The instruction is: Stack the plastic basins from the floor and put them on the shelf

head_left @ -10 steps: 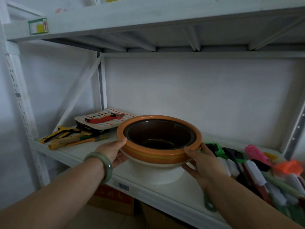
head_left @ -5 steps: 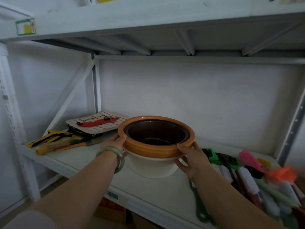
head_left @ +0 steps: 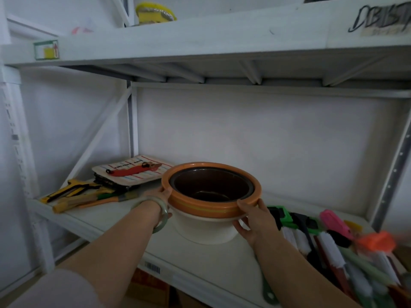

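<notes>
**Stacked basins held on the shelf**

The stack of basins (head_left: pixel 211 210) sits on the white shelf (head_left: pixel 124 221), a dark one nested in an orange one above a cream one. The left hand (head_left: pixel 159 195), with a green bangle (head_left: pixel 161 215) at the wrist, has its grip closed on the orange rim; the right hand (head_left: pixel 255 218) clasps the opposite side. Cleaning brushes (head_left: pixel 329 243) lie just right of the stack, and yellow-handled tools (head_left: pixel 73 192) lie well to the left.

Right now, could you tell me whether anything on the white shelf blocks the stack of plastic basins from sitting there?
Nothing visible does. The stack of plastic basins, orange over white, held by the left hand and right hand, sits on a bare part of the white shelf, between the cutters and brushes at left and the cleaning brushes at right.
</notes>
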`<action>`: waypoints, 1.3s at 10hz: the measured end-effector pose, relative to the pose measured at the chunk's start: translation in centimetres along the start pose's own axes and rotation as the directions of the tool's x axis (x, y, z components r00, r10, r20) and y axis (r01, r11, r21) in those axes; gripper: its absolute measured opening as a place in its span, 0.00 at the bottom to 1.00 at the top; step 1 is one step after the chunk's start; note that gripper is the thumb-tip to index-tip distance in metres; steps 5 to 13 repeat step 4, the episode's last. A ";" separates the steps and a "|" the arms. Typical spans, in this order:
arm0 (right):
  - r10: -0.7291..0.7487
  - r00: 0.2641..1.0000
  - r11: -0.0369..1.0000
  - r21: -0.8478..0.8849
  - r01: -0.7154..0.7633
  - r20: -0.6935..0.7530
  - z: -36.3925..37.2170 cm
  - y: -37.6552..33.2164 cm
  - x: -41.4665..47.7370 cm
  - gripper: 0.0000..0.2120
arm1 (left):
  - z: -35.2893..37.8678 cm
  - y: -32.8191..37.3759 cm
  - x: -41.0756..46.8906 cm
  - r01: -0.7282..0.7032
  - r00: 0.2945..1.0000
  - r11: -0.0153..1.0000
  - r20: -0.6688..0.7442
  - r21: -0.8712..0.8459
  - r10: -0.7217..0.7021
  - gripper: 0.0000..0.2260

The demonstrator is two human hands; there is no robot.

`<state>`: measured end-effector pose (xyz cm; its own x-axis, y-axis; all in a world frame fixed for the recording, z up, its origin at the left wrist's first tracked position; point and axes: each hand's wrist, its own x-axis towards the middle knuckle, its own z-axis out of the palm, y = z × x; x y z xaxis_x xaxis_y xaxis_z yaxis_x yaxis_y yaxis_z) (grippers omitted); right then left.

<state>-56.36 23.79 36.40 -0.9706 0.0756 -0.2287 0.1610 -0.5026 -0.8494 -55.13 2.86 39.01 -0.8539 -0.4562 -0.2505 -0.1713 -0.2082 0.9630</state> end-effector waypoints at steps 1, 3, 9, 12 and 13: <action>0.019 0.999 0.999 -0.029 -0.018 0.033 0.0 -0.4 -0.4 0.39 | -0.5 0.1 -0.5 0.023 0.999 1.000 0.042 0.000 -0.023 0.17; -0.012 0.999 0.974 -0.226 0.022 0.045 -0.6 -1.8 -2.0 0.21 | -3.8 0.9 -2.3 0.072 0.997 0.928 0.014 -0.365 -0.072 0.17; -0.205 0.975 0.964 -0.189 0.186 -0.084 -1.3 -4.0 -4.3 0.18 | -6.8 2.2 -4.6 -0.063 0.998 0.878 -0.057 -0.475 0.041 0.16; -0.205 0.975 0.964 -0.189 0.186 -0.084 -1.3 -4.0 -4.3 0.18 | -6.8 2.2 -4.6 -0.063 0.998 0.878 -0.057 -0.475 0.041 0.16; -0.205 0.975 0.964 -0.189 0.186 -0.084 -1.3 -4.0 -4.3 0.18 | -6.8 2.2 -4.6 -0.063 0.998 0.878 -0.057 -0.475 0.041 0.16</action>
